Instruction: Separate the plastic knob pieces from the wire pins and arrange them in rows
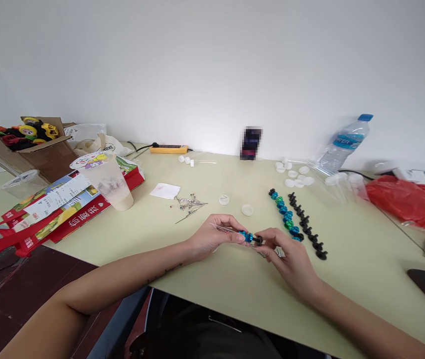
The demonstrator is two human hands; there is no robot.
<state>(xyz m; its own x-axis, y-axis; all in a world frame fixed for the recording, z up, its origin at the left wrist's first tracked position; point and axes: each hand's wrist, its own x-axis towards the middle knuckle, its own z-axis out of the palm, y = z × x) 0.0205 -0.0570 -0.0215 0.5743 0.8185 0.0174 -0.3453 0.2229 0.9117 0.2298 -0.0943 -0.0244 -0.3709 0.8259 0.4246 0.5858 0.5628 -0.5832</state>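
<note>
My left hand (224,233) is closed around a blue spool-shaped part (247,236), with thin metal rods (217,226) sticking out past its fingers. My right hand (284,252) pinches a small black round piece (258,240) against the blue part's right end. Under the right fingers a striped or coiled item shows in part, and I cannot make out what it is. Right of my hands lies a row of blue and green parts (288,215), beside a row of black pieces (307,224). Loose thin metal rods (190,203) lie beyond my left hand.
White round caps (292,174) lie scattered at the back, near clear tubes. A plastic cup (105,182) stands on red printed bags (73,207) at left, by a cardboard box (44,154). At right are a leaning water bottle (347,142) and a red plastic bag (406,199).
</note>
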